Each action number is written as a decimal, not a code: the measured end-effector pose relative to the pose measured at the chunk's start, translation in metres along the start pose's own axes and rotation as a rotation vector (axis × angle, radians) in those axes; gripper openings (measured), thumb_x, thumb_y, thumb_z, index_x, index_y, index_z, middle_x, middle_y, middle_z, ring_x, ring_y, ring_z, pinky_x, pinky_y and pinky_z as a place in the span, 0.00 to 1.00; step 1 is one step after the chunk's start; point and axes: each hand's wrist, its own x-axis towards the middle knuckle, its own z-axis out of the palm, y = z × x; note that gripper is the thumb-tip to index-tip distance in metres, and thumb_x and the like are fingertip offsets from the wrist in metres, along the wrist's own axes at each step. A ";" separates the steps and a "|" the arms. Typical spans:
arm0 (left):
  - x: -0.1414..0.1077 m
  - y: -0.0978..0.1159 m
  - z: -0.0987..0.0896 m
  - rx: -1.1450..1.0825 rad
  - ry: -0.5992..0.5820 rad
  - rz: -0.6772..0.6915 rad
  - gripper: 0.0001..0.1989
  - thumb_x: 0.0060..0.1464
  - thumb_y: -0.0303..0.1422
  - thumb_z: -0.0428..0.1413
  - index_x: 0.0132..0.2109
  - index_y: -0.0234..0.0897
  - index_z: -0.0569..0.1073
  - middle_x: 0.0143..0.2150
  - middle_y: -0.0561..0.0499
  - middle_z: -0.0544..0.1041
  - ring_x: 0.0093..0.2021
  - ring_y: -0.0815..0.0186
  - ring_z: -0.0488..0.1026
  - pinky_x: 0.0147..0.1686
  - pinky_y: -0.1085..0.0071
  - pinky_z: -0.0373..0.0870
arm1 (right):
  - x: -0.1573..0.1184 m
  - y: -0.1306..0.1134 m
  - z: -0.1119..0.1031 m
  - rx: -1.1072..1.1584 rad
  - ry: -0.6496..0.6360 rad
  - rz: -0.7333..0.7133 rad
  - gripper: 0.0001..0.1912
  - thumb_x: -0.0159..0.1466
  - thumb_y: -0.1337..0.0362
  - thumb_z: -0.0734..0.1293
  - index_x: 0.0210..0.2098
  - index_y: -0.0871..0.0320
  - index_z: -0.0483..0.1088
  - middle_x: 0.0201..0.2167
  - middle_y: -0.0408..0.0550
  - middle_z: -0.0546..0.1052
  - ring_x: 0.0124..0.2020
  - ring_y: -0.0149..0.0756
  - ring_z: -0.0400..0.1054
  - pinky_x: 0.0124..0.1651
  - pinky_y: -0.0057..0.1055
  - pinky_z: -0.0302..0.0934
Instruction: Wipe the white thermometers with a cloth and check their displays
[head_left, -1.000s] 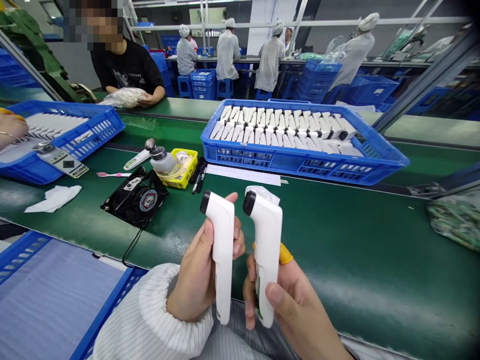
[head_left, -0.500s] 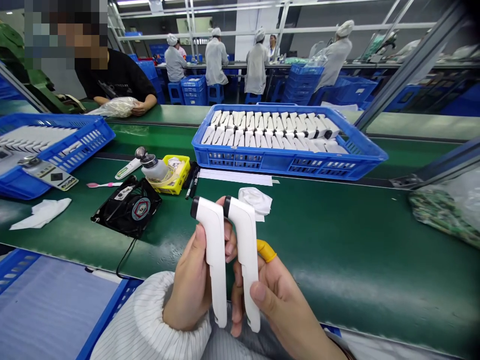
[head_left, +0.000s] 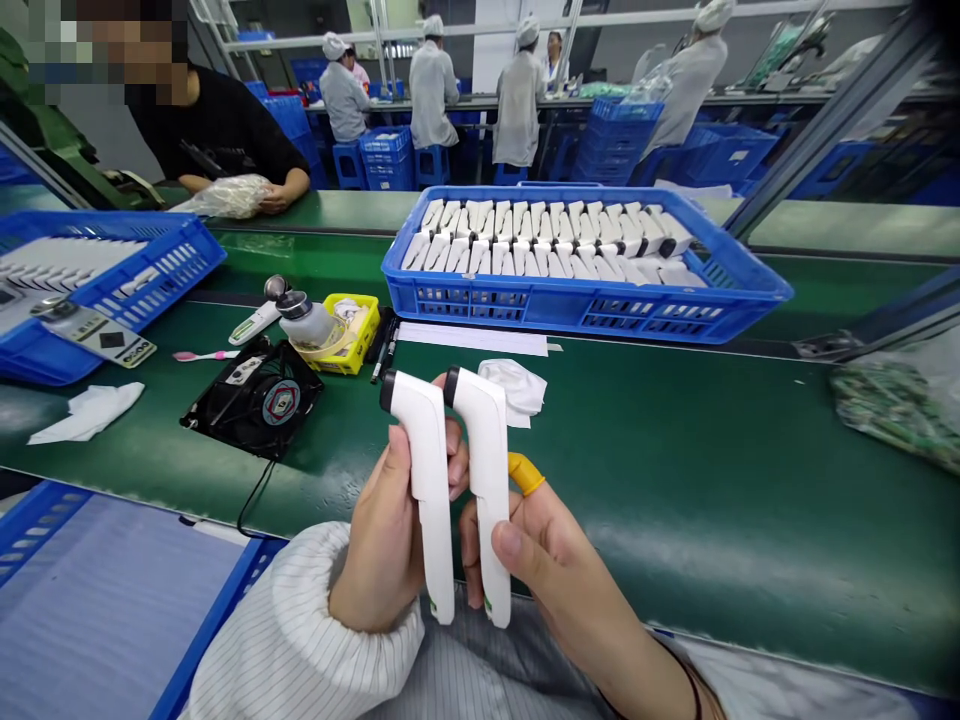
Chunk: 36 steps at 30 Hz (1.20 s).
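Observation:
Two white infrared thermometers with black tips are held up side by side over the bench's near edge. My left hand [head_left: 379,540] is closed around the left thermometer [head_left: 427,470], thumb along its side. Fingers of that hand also show behind, between the two bodies. The right thermometer [head_left: 487,470] is gripped by my right hand [head_left: 559,565], its thumb on the lower handle and a yellow finger cot [head_left: 526,474] on one finger. Both handles point downward, nearly parallel, with a narrow gap between them. A small green spot shows at each lower end.
A blue crate [head_left: 465,312] of similar white thermometers stands ahead; another blue crate [head_left: 172,262] is at left. A black fan [head_left: 251,400], white bottle [head_left: 306,322], yellow basket [head_left: 352,358] and crumpled white cloth [head_left: 517,390] lie on the green bench. A co-worker [head_left: 225,130] sits across, holding a plastic bag.
My view has tilted slightly downward, so bench and crates appear higher in the picture. Both hands keep the same hold on the thermometers, which remain side by side.

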 end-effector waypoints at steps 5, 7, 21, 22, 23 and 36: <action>-0.003 -0.002 -0.001 0.016 0.001 0.026 0.21 0.60 0.51 0.49 0.34 0.37 0.67 0.29 0.54 0.60 0.25 0.71 0.58 0.21 0.77 0.66 | 0.000 0.000 0.000 0.010 -0.024 -0.007 0.22 0.64 0.52 0.72 0.50 0.55 0.62 0.29 0.39 0.72 0.24 0.24 0.67 0.27 0.19 0.63; -0.004 -0.002 -0.001 0.025 0.000 0.036 0.21 0.60 0.51 0.49 0.33 0.37 0.67 0.29 0.54 0.60 0.25 0.71 0.58 0.22 0.76 0.67 | 0.001 -0.001 0.001 0.011 -0.036 -0.012 0.21 0.63 0.52 0.72 0.49 0.55 0.64 0.29 0.40 0.71 0.26 0.25 0.67 0.28 0.20 0.62; -0.002 0.000 -0.005 0.056 -0.049 0.264 0.26 0.47 0.47 0.65 0.51 0.41 0.71 0.30 0.56 0.63 0.27 0.72 0.62 0.27 0.78 0.69 | -0.001 -0.001 -0.003 -0.012 -0.034 0.018 0.22 0.65 0.49 0.69 0.49 0.56 0.62 0.30 0.42 0.71 0.24 0.26 0.66 0.26 0.20 0.60; -0.002 0.001 -0.005 0.095 -0.002 0.293 0.30 0.45 0.40 0.69 0.55 0.42 0.69 0.31 0.56 0.64 0.30 0.72 0.63 0.32 0.79 0.70 | -0.001 0.000 -0.003 -0.003 -0.044 0.034 0.22 0.65 0.48 0.69 0.49 0.56 0.62 0.29 0.42 0.71 0.23 0.25 0.66 0.25 0.20 0.60; -0.001 0.002 -0.005 0.138 0.050 0.289 0.33 0.44 0.35 0.69 0.57 0.43 0.68 0.32 0.56 0.66 0.33 0.72 0.66 0.36 0.79 0.71 | -0.001 0.001 -0.003 0.009 -0.064 0.051 0.23 0.64 0.48 0.69 0.49 0.56 0.62 0.29 0.42 0.71 0.22 0.25 0.66 0.25 0.20 0.60; -0.007 0.005 -0.011 0.100 0.193 0.288 0.35 0.45 0.42 0.68 0.59 0.47 0.65 0.44 0.48 0.77 0.39 0.61 0.77 0.27 0.76 0.74 | 0.037 -0.049 -0.043 -1.314 0.037 -0.146 0.24 0.74 0.53 0.51 0.35 0.59 0.71 0.31 0.50 0.74 0.31 0.37 0.69 0.33 0.31 0.63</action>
